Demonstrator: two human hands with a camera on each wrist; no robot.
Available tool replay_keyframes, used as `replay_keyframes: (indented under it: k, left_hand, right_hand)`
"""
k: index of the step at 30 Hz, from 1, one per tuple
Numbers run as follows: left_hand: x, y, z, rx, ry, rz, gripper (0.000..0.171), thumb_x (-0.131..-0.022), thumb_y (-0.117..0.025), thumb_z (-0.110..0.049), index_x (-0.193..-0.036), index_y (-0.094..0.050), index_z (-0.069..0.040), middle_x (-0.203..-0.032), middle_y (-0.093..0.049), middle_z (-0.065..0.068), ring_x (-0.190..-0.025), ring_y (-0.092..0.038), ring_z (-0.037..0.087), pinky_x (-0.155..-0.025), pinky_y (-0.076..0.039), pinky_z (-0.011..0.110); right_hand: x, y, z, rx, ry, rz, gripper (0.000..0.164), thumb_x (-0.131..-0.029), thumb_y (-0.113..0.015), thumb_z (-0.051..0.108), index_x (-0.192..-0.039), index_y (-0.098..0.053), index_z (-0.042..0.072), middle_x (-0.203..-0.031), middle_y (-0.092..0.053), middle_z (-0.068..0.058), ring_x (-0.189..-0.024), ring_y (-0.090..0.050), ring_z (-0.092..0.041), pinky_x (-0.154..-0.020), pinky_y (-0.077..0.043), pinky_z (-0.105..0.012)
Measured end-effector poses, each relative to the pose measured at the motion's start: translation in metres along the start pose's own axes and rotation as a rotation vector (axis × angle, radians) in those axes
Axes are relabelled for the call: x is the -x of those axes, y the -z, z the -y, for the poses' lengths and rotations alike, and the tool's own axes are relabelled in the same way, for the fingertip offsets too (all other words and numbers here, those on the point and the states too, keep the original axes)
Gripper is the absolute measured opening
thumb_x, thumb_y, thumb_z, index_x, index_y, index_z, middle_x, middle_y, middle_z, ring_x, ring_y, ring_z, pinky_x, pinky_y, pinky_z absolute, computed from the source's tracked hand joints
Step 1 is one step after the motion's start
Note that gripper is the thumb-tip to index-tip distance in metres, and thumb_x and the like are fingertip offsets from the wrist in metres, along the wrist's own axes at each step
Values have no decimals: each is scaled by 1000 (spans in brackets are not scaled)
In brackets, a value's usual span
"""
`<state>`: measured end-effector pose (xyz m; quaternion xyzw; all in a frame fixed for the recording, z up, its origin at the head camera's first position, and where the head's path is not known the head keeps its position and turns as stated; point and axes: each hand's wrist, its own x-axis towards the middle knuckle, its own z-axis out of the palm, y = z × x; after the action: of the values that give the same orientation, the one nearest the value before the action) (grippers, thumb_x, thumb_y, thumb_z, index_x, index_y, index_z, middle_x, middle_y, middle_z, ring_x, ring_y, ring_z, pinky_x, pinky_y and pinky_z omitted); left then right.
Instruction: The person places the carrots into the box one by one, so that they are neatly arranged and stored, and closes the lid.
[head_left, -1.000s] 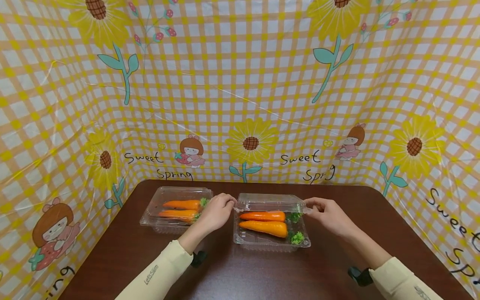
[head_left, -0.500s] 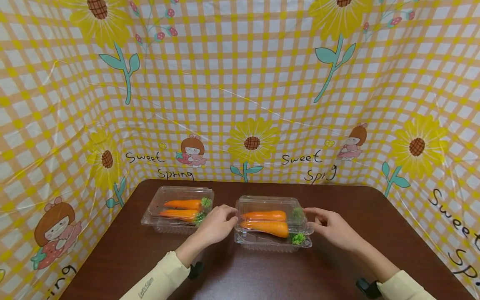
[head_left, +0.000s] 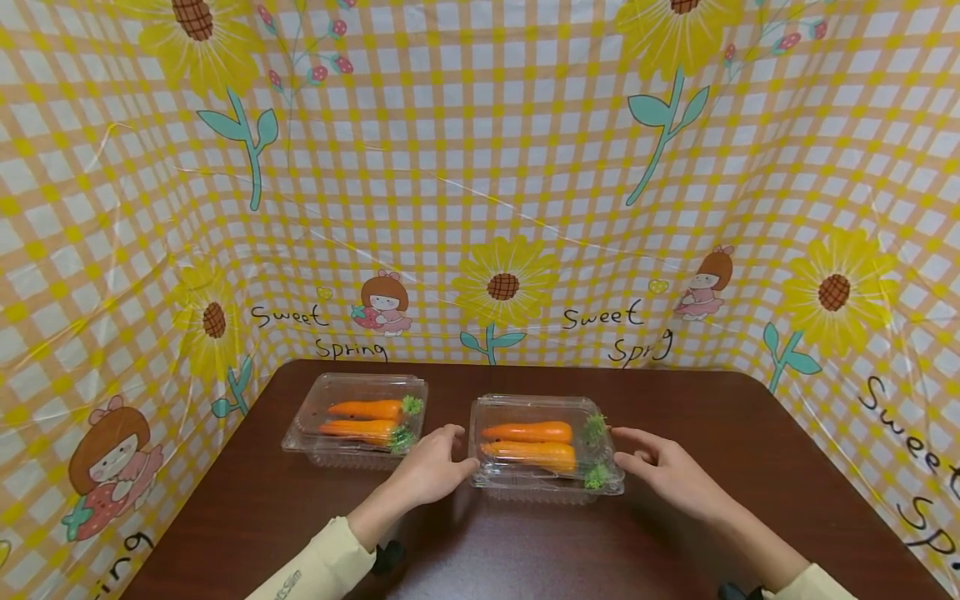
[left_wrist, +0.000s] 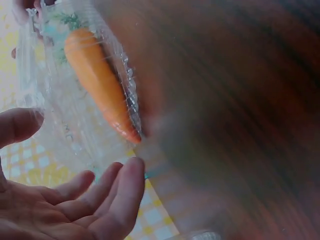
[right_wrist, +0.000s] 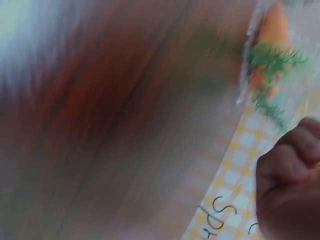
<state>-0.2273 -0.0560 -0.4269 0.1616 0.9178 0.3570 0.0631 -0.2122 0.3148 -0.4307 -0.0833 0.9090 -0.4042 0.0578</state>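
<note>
In the head view a clear plastic clamshell box [head_left: 525, 408] stands in front of me with its lid down over the base. Whether its rim is snapped together I cannot tell. Two carrots [head_left: 528, 432] with green tops [head_left: 596, 477] lie inside. My left hand [head_left: 429, 471] is at the box's left end, thumb by the front corner, fingers spread apart in the left wrist view. At the right end is my right hand [head_left: 675, 473], index finger and thumb close to the lid's edge, other fingers bent. Neither hand visibly pinches the box.
A second clear clamshell box [head_left: 322, 392], lid down, holds two more carrots [head_left: 360, 429] to the left, close to my left hand. Both boxes stand on a dark brown table [head_left: 510, 550]. A checked sunflower cloth [head_left: 420, 208] walls the back and sides.
The right-hand box's lid has come down from partly raised onto its base. Both hands have lowered towards the near side along with it, and their fingers have loosened from the lid.
</note>
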Motion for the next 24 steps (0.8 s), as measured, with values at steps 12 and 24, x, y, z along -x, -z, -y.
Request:
replay_keyframes:
  k: [12,24]
  left_hand:
    - [-1,-5,11,263,52,141,36,-96,-64,-30,-80,-77,0,-52,-30,-10,-47,-20,10,-46,-21,26]
    - [-3,-9,14,393,65,190,23,-94,-66,-17,-94,-80,1,-110,-74,11,-93,-66,21,-70,-57,35]
  right_hand:
    - [9,3,0,-355,-166,357,40,-103,-56,40,-80,-53,7,-58,-22,6,-47,-18,-11,-44,-19,-25]
    - [9,0,2,-430,-178,403,41,-103,-55,31,-68,-41,16,-58,-26,6,-47,-19,-10,-45,-18,-25]
